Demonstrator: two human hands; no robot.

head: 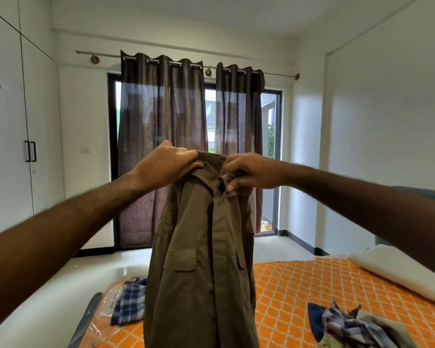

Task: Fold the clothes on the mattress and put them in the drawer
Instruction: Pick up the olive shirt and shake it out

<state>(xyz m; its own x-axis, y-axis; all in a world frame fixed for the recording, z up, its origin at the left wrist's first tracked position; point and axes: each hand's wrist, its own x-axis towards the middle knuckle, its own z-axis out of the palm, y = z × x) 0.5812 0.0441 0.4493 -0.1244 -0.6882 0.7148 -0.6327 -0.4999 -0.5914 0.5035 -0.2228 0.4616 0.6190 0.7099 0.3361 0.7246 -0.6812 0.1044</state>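
Olive-brown shirt (201, 247) hung at arm's length, held up by its collar above the mattress (299, 292). Left hand (166, 164) gripped the collar's left side, fingers curled over the fabric; right hand (249, 172) pinched the placket beside the top button. Cloth looked light and limp, draping straight, buttoned front, chest pockets flat; likely to sag and crease unless held at the shoulders or laid flat. Mattress had an orange lattice cover, seemingly soft but level enough for folding. A blue checked garment (131, 302) lay at its left edge, a crumpled pile of clothes (354, 325) to the right, a white pillow (399, 270) beyond. Brown curtains (166, 146) covered the glass door; a white wardrobe (10, 146) stood to the left. No drawer in view.
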